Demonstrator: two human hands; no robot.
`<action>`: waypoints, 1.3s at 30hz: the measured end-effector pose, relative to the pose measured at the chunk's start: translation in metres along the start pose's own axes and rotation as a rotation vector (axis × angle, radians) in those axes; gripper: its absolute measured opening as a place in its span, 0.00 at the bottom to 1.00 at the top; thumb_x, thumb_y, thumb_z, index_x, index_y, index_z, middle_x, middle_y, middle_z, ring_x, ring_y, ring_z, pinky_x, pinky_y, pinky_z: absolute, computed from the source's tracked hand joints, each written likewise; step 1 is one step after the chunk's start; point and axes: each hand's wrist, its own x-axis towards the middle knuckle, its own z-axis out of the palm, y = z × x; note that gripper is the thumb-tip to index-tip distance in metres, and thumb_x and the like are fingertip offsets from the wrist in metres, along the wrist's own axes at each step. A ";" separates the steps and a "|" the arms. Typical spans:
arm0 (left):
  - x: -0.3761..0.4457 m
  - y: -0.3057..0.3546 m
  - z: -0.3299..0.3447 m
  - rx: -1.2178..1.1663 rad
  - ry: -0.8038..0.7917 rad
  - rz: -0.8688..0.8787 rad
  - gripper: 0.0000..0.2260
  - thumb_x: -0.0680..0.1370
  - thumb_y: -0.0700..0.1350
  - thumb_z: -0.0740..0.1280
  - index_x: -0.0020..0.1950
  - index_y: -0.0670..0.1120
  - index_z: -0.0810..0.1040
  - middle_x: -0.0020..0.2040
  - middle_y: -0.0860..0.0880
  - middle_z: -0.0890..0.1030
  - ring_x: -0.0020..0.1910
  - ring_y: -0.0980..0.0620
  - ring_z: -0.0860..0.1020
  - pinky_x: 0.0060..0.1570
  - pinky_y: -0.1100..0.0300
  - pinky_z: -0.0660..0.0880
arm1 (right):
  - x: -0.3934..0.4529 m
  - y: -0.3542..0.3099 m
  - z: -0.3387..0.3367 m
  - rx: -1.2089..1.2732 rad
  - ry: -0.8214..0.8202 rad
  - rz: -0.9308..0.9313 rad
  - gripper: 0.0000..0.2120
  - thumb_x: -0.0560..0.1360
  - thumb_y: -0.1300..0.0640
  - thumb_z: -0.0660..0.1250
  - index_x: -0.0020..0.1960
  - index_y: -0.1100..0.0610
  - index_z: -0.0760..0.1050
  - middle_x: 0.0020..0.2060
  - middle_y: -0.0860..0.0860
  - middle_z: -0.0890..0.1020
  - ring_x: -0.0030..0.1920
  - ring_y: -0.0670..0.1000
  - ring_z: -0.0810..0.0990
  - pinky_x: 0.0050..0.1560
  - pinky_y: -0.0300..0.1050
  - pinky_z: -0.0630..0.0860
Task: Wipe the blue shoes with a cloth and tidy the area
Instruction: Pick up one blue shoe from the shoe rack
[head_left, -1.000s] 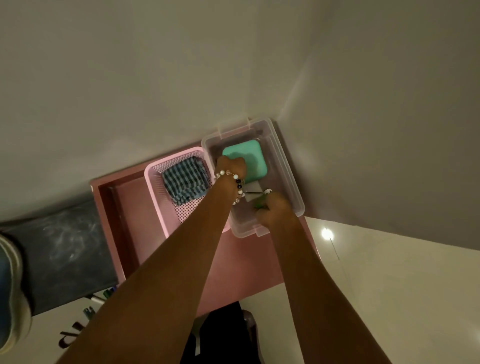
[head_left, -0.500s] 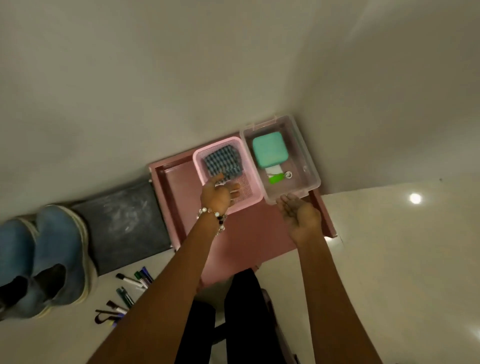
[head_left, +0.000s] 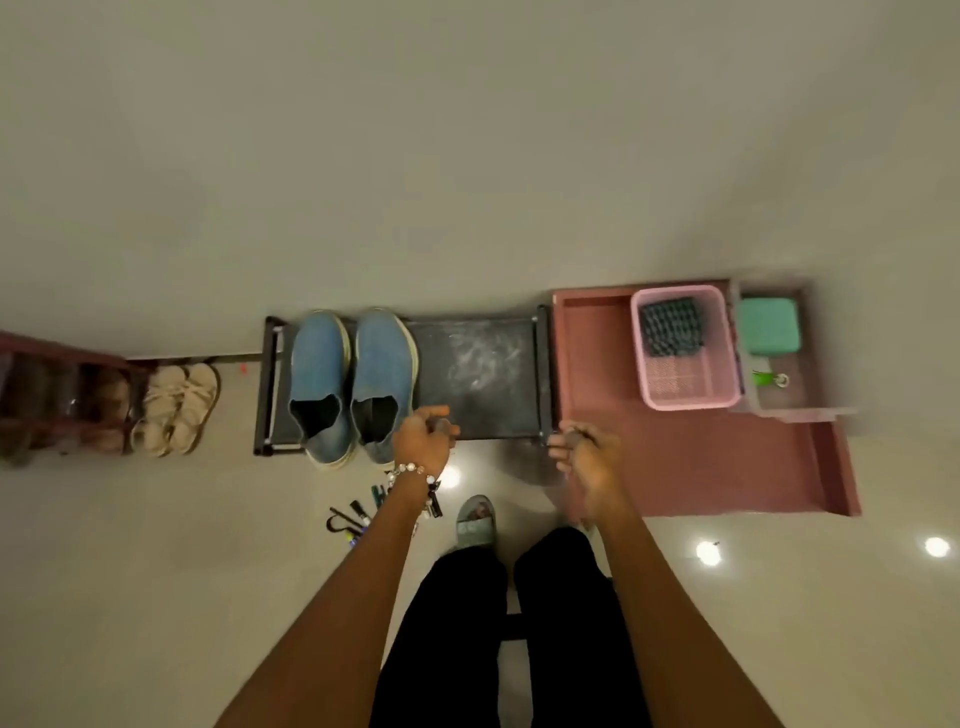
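While the blue shoes (head_left: 349, 382) sit on the black rack (head_left: 483, 382), left hand (head_left: 423, 441) and right hand (head_left: 589, 457) hover loosely curled, holding nothing.

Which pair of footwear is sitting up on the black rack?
The blue shoes, side by side at the left end of the black rack. The beige sandals lie on the floor, left of it.
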 end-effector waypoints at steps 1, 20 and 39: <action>0.004 -0.009 -0.016 -0.006 0.047 -0.034 0.08 0.79 0.33 0.60 0.56 0.34 0.77 0.35 0.47 0.80 0.38 0.48 0.79 0.48 0.50 0.79 | 0.002 0.006 0.018 -0.096 -0.046 -0.022 0.09 0.79 0.63 0.60 0.55 0.64 0.76 0.38 0.56 0.81 0.34 0.49 0.78 0.34 0.37 0.74; 0.126 -0.151 -0.014 -0.263 0.787 0.126 0.13 0.72 0.42 0.69 0.56 0.47 0.76 0.49 0.45 0.80 0.45 0.52 0.79 0.44 0.69 0.74 | 0.160 0.096 0.244 -0.786 -0.346 -0.673 0.26 0.74 0.52 0.65 0.69 0.57 0.63 0.58 0.59 0.76 0.47 0.61 0.82 0.41 0.56 0.82; -0.100 -0.089 0.113 -0.245 0.357 0.542 0.11 0.75 0.49 0.70 0.55 0.48 0.80 0.45 0.56 0.80 0.41 0.65 0.76 0.45 0.74 0.71 | 0.054 0.117 -0.052 -0.166 0.011 -0.696 0.14 0.65 0.57 0.57 0.46 0.42 0.71 0.45 0.52 0.81 0.41 0.56 0.83 0.37 0.57 0.81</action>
